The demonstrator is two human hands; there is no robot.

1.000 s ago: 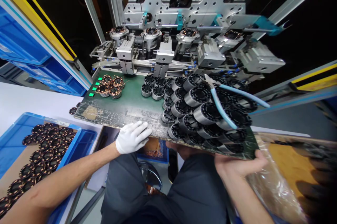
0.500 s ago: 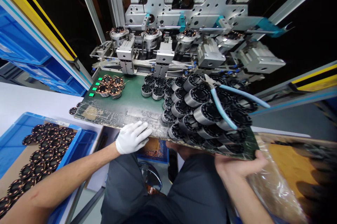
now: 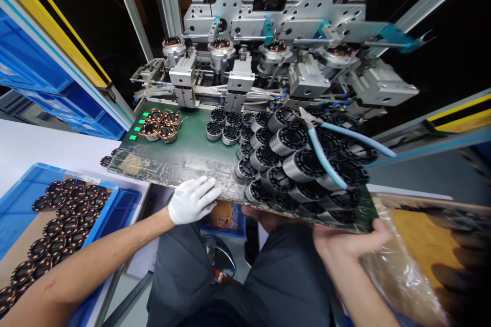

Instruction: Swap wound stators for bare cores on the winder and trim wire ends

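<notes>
My left hand, in a white glove, lies flat on the front edge of the green worktop, fingers together and stretched out. At the worktop's front right corner is my bare right hand; its thumb touches the edge, and its fingers are hidden under the board. Black-lined steel stator cores stand in a stacked pile on the right of the worktop. Across the top of this pile lie wire cutters with light blue handles. Several copper-wound stators sit at the left, beside small green buttons.
A winding machine with stators on its holders spans the back. To the left, a blue bin holds rows of wound stators. An open carton with a clear plastic liner is at the right. Below the worktop shows a blue tray with copper scraps.
Both hands stay where they were. The view has shifted very slightly; the stator cores and cutters lie as before.
</notes>
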